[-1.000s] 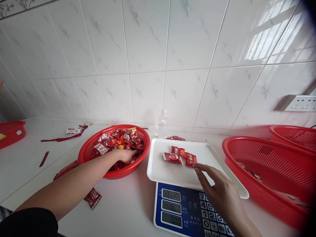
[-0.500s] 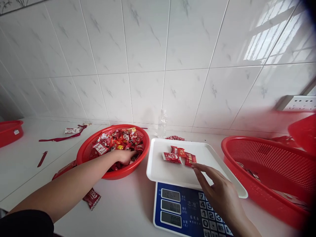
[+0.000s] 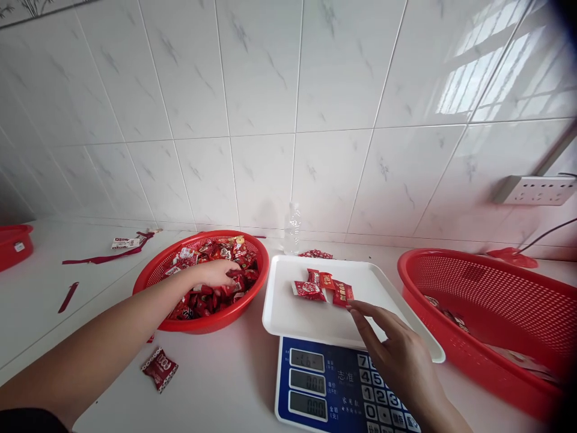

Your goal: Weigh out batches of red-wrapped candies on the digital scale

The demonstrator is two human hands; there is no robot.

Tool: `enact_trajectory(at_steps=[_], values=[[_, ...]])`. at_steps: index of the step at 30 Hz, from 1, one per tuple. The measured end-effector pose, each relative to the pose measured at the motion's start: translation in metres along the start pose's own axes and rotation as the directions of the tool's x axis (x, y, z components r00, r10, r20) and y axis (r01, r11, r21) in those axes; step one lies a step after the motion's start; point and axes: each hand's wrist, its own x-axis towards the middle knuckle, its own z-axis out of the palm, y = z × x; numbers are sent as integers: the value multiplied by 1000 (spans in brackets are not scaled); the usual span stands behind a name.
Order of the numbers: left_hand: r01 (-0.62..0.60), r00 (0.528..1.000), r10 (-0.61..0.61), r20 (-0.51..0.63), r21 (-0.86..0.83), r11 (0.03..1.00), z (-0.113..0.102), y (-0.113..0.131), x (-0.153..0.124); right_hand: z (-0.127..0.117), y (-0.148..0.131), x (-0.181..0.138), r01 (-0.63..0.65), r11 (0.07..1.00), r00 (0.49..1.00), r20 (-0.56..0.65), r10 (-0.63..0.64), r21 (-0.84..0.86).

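Observation:
My left hand (image 3: 220,272) is in the red basket (image 3: 146,294) on the left, over a heap of small wrapped candies (image 3: 202,300). Its fingers are curled onto a dark red wrapped candy (image 3: 237,280), partly hidden among the others. On the white tray (image 3: 288,316) of a blue scale (image 3: 338,361) lie several red packets. My right hand (image 3: 396,346) reaches over the tray from the right, thumb and forefinger pinching the lower corner of a red candy packet (image 3: 341,293). Beside it a red and white packet (image 3: 309,291) overlaps other red packets.
A second red basket (image 3: 469,355) stands at the right with some packets inside. Behind the tray is a clear plastic bottle (image 3: 293,228). One dark red candy (image 3: 159,368) lies on the counter at front left. A dark red lanyard (image 3: 108,257) lies farther back. A power strip (image 3: 538,190) is on the wall.
My left hand has come up slightly out of the candy heap. My right hand stays at the same packet. A blurred red object at the right edge has gone from view.

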Motion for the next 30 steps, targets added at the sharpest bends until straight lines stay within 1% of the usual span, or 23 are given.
enact_trajectory(at_steps=[4,6,8,11,15,18,20,23,25,27,30], values=[[42,997,-48,-57,-103,994,-17,4,-13,0,-1,-1,-33,999,999,12,32,18],[54,995,-70,-70,-210,976,-23,10,-19,-1,-1,-1,-43,999,999,21,42,27],[46,994,-78,-79,-342,939,-27,17,-24,0,-1,-1,-39,999,999,19,39,29],[-7,997,-32,-73,-481,877,-29,31,-27,0,-1,-1,-23,999,1000,11,22,32],[-57,996,85,22,-578,814,-20,60,-25,1,-1,-1,-14,999,1000,16,13,36],[-102,976,196,99,-588,802,-6,89,-20,0,-1,0,-12,999,1000,12,12,31],[-149,955,272,122,-593,792,5,108,-16,0,-2,0,-10,999,1000,18,10,31],[-235,924,363,122,-568,789,20,131,-6,-1,-2,0,-12,1000,999,42,11,26],[-308,910,404,94,-502,808,27,142,2,-2,-3,0,-11,1000,999,52,10,23],[-357,911,411,42,-418,835,33,148,11,-2,-2,0,-12,1000,999,52,11,19],[-333,939,342,-38,-343,878,41,149,23,-1,-1,0,-3,1000,998,56,3,9]])
